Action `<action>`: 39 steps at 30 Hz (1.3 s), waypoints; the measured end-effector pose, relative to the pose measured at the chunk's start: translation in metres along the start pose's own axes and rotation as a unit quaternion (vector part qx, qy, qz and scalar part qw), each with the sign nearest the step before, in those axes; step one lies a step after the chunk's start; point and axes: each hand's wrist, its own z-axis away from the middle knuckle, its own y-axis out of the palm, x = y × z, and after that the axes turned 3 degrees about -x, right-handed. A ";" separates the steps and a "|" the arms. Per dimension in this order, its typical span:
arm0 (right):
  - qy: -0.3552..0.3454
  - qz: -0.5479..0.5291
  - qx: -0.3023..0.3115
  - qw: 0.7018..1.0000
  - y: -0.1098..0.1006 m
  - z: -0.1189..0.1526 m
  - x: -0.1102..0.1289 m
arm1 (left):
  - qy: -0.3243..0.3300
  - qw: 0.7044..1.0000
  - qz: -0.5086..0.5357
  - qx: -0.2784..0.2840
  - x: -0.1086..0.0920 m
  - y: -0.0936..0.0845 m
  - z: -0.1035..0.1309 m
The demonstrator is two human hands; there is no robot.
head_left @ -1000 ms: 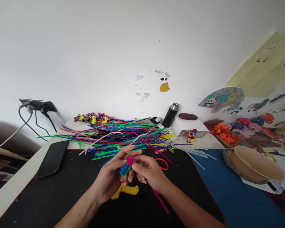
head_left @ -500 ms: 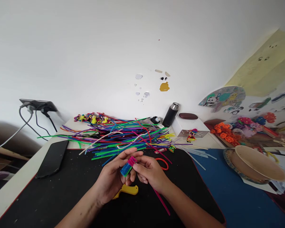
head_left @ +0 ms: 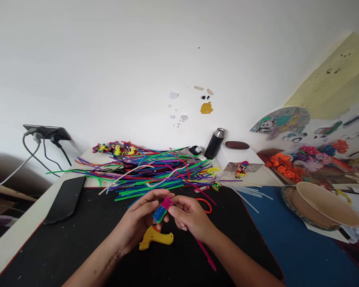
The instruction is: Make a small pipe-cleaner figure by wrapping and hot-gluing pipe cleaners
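A small bundle of blue and green pipe cleaners [head_left: 159,214] with a magenta band around its upper end is held between both hands. My left hand [head_left: 142,215] curls around its left side, thumb and fingers on the bundle. My right hand [head_left: 188,215] pinches the magenta part at the right. A magenta strand [head_left: 206,255] hangs out below my right hand toward the mat. Under my left hand lies a yellow tool [head_left: 158,238] with a bit of orange beside it.
A wide pile of coloured pipe cleaners [head_left: 149,175] lies behind the hands. Red-orange scissor handles [head_left: 208,205] are at the right, a black phone [head_left: 66,199] at the left. A black bottle [head_left: 215,143], a white box [head_left: 242,157] and a bowl [head_left: 326,205] stand farther off.
The fingers of my left hand have shifted lower on the bundle, and more of the yellow tool shows. The lower end of the magenta strand has moved slightly.
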 end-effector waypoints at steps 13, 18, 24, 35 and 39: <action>0.018 -0.014 0.011 1.000 0.002 0.002 -0.001 | 0.000 0.999 -0.042 -0.007 -0.001 -0.001 0.002; 0.016 -0.016 0.017 1.000 0.002 0.002 -0.001 | -0.004 0.999 -0.042 -0.004 0.000 -0.002 0.000; 0.020 -0.020 0.015 0.999 0.002 0.002 -0.001 | -0.020 0.999 -0.034 -0.009 -0.001 0.000 -0.001; 0.002 -0.019 0.017 1.000 0.000 0.004 0.000 | -0.061 0.998 0.019 -0.015 -0.001 0.002 -0.002; 0.004 -0.006 0.004 1.000 0.000 0.004 0.000 | -0.054 0.997 0.033 -0.031 0.000 0.004 -0.003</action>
